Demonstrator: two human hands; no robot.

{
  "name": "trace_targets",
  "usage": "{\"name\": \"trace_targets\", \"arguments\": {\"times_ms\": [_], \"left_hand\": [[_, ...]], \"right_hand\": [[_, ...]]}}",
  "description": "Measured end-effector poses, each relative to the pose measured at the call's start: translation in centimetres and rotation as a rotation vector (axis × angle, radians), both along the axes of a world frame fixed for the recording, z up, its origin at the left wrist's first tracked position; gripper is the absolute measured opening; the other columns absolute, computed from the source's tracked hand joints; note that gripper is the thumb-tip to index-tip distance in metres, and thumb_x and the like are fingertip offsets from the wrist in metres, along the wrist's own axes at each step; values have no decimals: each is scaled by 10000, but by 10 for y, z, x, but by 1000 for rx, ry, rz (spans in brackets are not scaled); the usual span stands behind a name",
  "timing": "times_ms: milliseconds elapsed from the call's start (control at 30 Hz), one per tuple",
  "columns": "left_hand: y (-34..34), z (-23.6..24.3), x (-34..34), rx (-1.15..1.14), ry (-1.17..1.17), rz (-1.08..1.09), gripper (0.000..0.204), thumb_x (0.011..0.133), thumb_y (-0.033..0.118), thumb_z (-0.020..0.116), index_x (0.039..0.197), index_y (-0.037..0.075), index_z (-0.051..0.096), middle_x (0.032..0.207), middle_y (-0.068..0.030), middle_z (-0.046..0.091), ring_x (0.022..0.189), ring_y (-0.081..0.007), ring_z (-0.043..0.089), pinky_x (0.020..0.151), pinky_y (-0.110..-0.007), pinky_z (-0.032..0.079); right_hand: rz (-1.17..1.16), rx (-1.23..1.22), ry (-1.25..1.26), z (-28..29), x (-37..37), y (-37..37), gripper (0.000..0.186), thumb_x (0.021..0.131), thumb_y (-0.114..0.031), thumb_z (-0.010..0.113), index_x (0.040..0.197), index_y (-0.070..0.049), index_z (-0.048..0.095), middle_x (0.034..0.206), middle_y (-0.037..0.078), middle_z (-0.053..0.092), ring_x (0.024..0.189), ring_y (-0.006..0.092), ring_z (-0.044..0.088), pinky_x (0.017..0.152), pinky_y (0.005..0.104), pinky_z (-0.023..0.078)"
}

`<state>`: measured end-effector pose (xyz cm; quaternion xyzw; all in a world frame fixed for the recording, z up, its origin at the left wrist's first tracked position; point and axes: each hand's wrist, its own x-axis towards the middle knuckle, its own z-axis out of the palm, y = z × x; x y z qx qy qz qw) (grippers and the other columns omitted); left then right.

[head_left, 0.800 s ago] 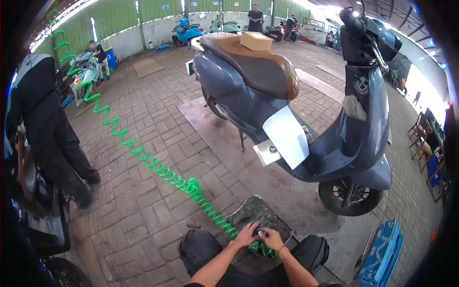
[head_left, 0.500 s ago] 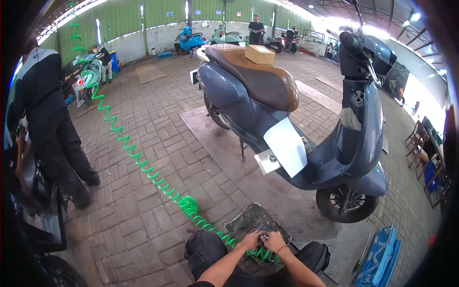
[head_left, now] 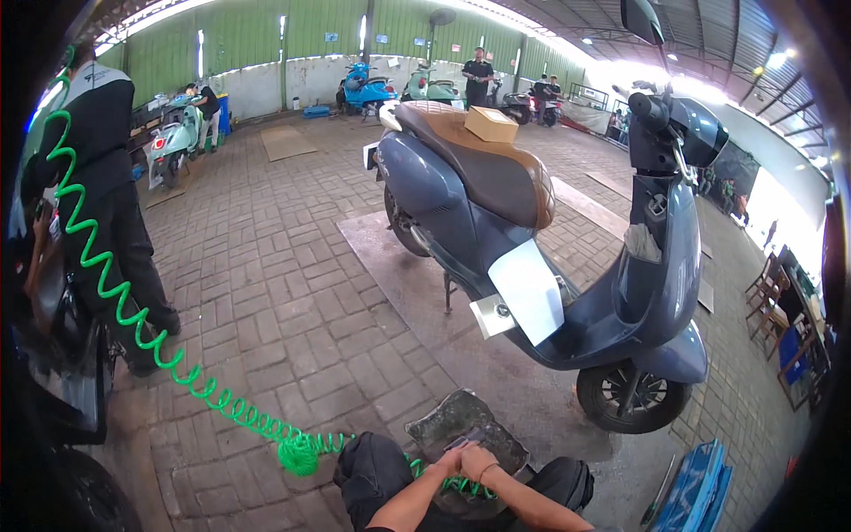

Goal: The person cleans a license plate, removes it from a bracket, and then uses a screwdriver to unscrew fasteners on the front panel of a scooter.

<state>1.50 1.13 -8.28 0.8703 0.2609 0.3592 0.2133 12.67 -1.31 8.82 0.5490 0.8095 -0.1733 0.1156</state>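
Note:
My left hand (head_left: 450,463) and my right hand (head_left: 477,465) are close together low in the view, fingers closed around a small dark object that I cannot make out. Under and beyond them lies a scuffed dark panel or mat (head_left: 439,412). A green coiled hose (head_left: 213,390) runs from the upper left down toward my hands, with a bunched knot beside my left knee, and more coils lie under my wrists. A grey-blue scooter (head_left: 656,284) stands ahead, with a white sheet (head_left: 527,293) over its footboard area and a cardboard box (head_left: 492,124) on its brown seat.
A person in dark clothes (head_left: 106,195) stands at the left beside a dark scooter (head_left: 62,355). A blue metal toolbox (head_left: 696,488) lies at the lower right. Chairs (head_left: 762,288) line the right side; farther scooters (head_left: 363,89) and several people (head_left: 477,80) are at the back.
The hose has swung left, and its bunched knot has dropped lower, beside my left knee. My hands have shifted slightly lower in the picture, still together; the scooter also appears lower.

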Motion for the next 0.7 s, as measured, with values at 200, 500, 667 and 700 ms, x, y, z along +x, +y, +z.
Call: {"name": "trace_targets", "arguments": {"times_ms": [200,500,667,700], "left_hand": [[1,-26,-32,-181,-83,21,711,786,179,736,1444,87,484,1540,-183,405,1443,-349,361,1164,-398,354],[-5,4,-6,-335,-43,68,686,795,175,721,1436,94,490,1477,-183,447,1385,-357,402,1122,-409,381],[-7,3,-14,-389,-15,110,670,801,172,711,1430,99,494,1437,-183,473,1349,-363,428,1096,-416,398],[-6,3,-15,-398,-10,115,667,802,172,709,1429,100,494,1429,-183,478,1342,-364,434,1091,-417,401]], "right_hand": [[-38,31,49,-2,-31,6,310,800,-243,697,980,9,726,1046,267,703,949,398,714,836,468,582],[-88,0,-200,-35,-33,10,309,891,-261,627,1056,-25,738,1072,177,734,999,332,727,834,442,589],[-64,-86,-302,-19,-56,17,299,895,-278,640,1091,-83,754,1169,127,725,1054,297,718,841,401,591],[-63,-84,-302,-19,-56,17,299,895,-278,640,1091,-83,754,1169,127,725,1054,297,718,841,401,591]]}}
